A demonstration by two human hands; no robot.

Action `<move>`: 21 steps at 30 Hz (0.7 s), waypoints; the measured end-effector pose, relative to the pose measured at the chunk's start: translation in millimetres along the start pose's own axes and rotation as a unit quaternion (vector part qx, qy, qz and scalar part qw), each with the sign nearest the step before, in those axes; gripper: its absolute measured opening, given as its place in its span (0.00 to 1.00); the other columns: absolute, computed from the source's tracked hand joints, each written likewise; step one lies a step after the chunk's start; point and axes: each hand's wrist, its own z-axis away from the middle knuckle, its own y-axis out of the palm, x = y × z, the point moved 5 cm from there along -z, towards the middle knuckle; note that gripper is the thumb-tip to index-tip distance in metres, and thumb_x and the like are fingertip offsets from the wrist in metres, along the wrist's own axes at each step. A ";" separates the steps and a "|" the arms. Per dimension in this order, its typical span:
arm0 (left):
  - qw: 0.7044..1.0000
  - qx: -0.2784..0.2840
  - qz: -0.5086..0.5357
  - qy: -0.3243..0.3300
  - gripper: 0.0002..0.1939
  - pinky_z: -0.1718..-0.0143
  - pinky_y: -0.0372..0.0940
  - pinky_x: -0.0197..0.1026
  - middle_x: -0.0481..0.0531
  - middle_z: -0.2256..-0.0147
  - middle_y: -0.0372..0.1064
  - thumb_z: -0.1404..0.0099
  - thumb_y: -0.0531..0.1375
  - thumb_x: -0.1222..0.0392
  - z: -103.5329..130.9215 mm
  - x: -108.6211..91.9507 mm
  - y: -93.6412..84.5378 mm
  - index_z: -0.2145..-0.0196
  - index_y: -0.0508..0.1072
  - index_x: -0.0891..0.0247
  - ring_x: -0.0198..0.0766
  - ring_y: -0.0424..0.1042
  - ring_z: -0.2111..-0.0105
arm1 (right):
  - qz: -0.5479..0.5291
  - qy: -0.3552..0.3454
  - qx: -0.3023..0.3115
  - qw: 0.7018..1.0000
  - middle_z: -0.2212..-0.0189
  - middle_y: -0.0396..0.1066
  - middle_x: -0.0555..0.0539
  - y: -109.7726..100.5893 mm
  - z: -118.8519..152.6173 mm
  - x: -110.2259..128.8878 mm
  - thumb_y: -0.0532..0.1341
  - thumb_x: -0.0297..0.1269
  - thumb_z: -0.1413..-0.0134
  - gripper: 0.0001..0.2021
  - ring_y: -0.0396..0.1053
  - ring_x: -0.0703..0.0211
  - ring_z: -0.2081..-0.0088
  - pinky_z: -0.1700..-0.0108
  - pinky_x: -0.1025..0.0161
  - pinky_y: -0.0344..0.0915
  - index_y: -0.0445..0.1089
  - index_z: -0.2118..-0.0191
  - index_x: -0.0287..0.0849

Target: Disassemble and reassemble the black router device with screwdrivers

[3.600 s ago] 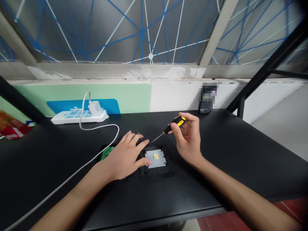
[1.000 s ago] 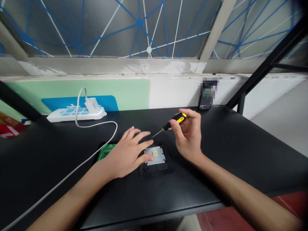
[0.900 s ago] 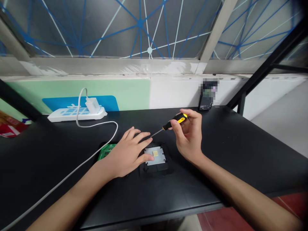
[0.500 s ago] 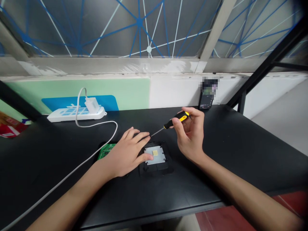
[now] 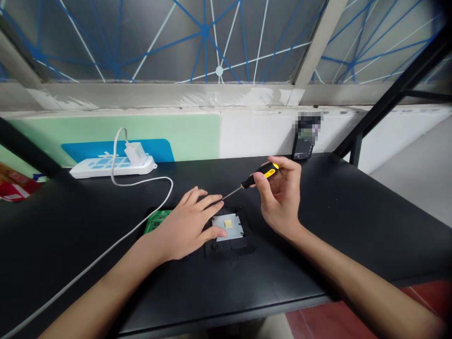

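Note:
My right hand (image 5: 282, 197) grips a black and yellow screwdriver (image 5: 259, 175), its thin shaft slanting down and left. The tip reaches the fingertips of my left hand (image 5: 190, 221); whether it touches anything there is hidden. With fingers spread, my left hand lies over the left side of a black housing (image 5: 231, 247), its thumb on a silver metal plate (image 5: 221, 233) set in the housing. A small cream-coloured square pad (image 5: 228, 223) sits at the plate's middle. Partly covered by my left hand and wrist, a green circuit board (image 5: 155, 221) lies to the left.
At the back left stands a white power strip (image 5: 95, 168) with a charger (image 5: 136, 154) plugged in. Its white cable (image 5: 106, 252) runs across the black table (image 5: 282, 282). A phone (image 5: 302, 143) leans against the wall, and a red packet (image 5: 17, 186) lies far left.
Both hands and the screwdriver hold almost the same place. My left fingertips have shifted very slightly to the right.

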 end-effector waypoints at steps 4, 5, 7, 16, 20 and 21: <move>1.000 0.001 -0.005 -0.001 0.32 0.33 0.48 0.66 0.58 0.35 0.62 0.24 0.50 0.39 -0.2 0.7 1.4 0.35 0.65 0.66 0.59 0.57 0.37 | 0.005 -0.001 -0.006 1.000 0.58 0.61 0.47 -1.3 -0.3 -1.6 0.64 0.34 0.38 0.18 0.68 0.62 0.65 0.67 0.59 0.73 0.63 0.45 0.54; 1.000 0.000 -0.007 -0.002 0.32 0.33 0.48 0.66 0.58 0.35 0.63 0.24 0.50 0.39 -0.3 1.0 1.3 0.35 0.65 0.66 0.59 0.57 0.37 | 0.004 -0.001 -0.007 1.000 0.58 0.61 0.47 -1.7 -0.4 -1.8 0.64 0.34 0.38 0.18 0.67 0.62 0.65 0.67 0.60 0.73 0.63 0.45 0.54; 1.000 0.000 -0.012 -0.005 0.32 0.33 0.48 0.65 0.60 0.36 0.62 0.24 0.49 0.39 -0.2 1.7 1.2 0.35 0.65 0.66 0.58 0.58 0.37 | 0.003 -0.004 -0.010 1.000 0.58 0.61 0.47 -2.3 -0.9 -1.7 0.64 0.34 0.38 0.18 0.67 0.63 0.66 0.68 0.61 0.72 0.63 0.45 0.54; 1.000 0.003 0.001 -0.010 0.35 0.38 0.53 0.60 0.62 0.43 0.66 0.28 0.54 0.35 -0.1 -2.8 -5.2 0.39 0.70 0.66 0.57 0.61 0.42 | 0.029 -0.029 0.018 0.999 0.60 0.60 0.49 -3.4 -3.3 8.8 0.63 0.33 0.38 0.18 0.61 0.66 0.70 0.70 0.62 0.64 0.68 0.43 0.53; 1.000 -0.010 0.005 -0.016 0.46 0.41 0.55 0.57 0.62 0.47 0.68 0.41 0.61 0.25 -0.1 -6.7 -10.9 0.41 0.72 0.67 0.58 0.64 0.46 | 0.050 -0.065 0.038 0.996 0.63 0.59 0.50 -3.2 -2.6 18.9 0.64 0.32 0.39 0.19 0.59 0.66 0.70 0.71 0.63 0.61 0.69 0.43 0.53; 1.000 -0.009 0.003 -0.015 0.48 0.41 0.55 0.57 0.62 0.48 0.68 0.43 0.62 0.24 0.2 -7.2 -11.6 0.41 0.72 0.68 0.58 0.65 0.46 | 0.052 -0.072 0.043 0.995 0.63 0.60 0.50 -3.0 -2.3 21.0 0.64 0.31 0.40 0.20 0.59 0.66 0.70 0.71 0.63 0.61 0.69 0.43 0.53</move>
